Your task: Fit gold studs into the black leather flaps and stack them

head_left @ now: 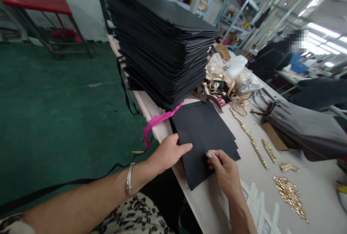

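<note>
Several black sheets [204, 129] lie in a low pile on the pale table [200, 205]. My left hand [172, 151] is at the pile's left edge, thumb on top and fingers at the side, gripping the sheets. Over the lower right part of the pile is my right hand [221, 163], its thumb and index finger pinched together; what they hold, if anything, is too small to tell. Behind the low pile rises a tall stack of black folded pieces [168, 53]. A pink strip [159, 119] hangs over the table edge beside it.
Gold-coloured pieces [290, 194] lie in rows and a heap at the right. Plastic bags [233, 68] and straps are behind them, near a grey bag [306, 125]. White strips [257, 205] lie by my right forearm. A red bench [36, 2] and people stand farther off.
</note>
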